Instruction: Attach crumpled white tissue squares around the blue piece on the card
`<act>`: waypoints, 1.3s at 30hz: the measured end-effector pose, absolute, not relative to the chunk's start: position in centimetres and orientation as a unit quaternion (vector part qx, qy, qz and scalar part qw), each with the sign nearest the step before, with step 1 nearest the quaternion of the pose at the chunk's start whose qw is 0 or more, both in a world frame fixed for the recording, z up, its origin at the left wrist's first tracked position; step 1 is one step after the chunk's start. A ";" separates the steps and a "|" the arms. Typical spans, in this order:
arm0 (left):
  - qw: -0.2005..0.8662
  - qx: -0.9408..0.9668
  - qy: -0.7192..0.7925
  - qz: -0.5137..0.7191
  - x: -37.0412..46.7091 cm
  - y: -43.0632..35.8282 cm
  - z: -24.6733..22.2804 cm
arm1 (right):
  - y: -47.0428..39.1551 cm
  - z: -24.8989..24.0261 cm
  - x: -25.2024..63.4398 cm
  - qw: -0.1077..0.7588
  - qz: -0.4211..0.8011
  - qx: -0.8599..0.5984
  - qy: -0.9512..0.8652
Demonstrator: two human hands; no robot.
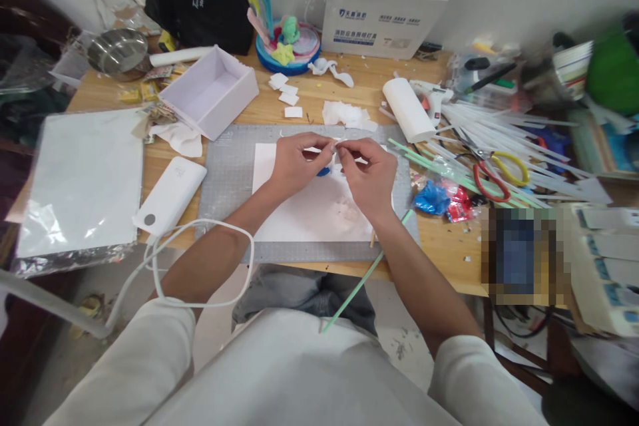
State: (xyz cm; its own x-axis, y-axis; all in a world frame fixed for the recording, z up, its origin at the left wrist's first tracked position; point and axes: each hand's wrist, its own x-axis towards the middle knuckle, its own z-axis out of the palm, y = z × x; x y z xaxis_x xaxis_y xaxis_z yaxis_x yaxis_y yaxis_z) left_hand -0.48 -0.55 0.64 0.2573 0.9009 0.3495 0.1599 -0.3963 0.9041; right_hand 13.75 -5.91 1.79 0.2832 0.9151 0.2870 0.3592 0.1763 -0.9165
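at the far left of the fingers we see a flat pack (90, 180) of white sheets in shiny clear plastic, and then a smooth white power bank (172, 196) with rounded corners. nearer to the fingers, behind and to their left, there is a pale lilac box (212, 86), open at the top, with stiff straight walls. small white cards (293, 112) lie just behind the left fingers, so we judge that some cutting is already done. the left hand (298, 163) has its thumb and forefinger pinched together on a small white piece (335, 161), which looks thin and soft; its exact shape we cannot tell, because the fingertips cover much of it. under these fingers lie a white paper (294, 219) and a grey gridded cutting mat (227, 166). the right hand (370, 173) is narrow in the same way and seems to grip the same piece, its fingertips almost meeting the left ones. the piece is not yet put down, so we judge the shaping by hand as unfinished. to the right of the fingers stand a white paper roll (409, 110) and, beside it, a plastic glue gun (435, 100); farther right, scissors (499, 176) with red and yellow handles rest among slender translucent sticks (549, 156), apparently unused for now.
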 end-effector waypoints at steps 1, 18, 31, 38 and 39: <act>0.392 0.690 0.384 0.472 -0.5 -0.5 0.6 | -5.9 1.8 13.8 0.542 0.253 -0.589 -0.543; 0.371 0.703 0.393 0.462 -0.1 -0.2 -0.8 | -5.9 1.7 13.7 0.527 0.254 -0.595 -0.551; 0.369 0.722 0.371 0.454 -0.3 -0.1 -0.6 | -5.5 1.6 13.9 0.542 0.265 -0.606 -0.519; 0.299 0.758 0.328 0.478 -0.4 0.2 -1.2 | -5.3 1.4 14.2 0.558 0.282 -0.598 -0.501; 0.289 0.762 0.322 0.481 -0.4 0.2 -1.3 | -5.4 1.5 14.1 0.557 0.283 -0.599 -0.500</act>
State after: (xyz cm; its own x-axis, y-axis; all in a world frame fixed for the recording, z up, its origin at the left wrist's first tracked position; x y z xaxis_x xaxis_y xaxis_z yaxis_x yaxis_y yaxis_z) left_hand -0.40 0.17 -1.34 0.3291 0.7691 0.5480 0.2127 -0.6258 0.7505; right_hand 14.14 -5.36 1.46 0.3391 0.9151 0.2184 0.2841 0.1217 -0.9510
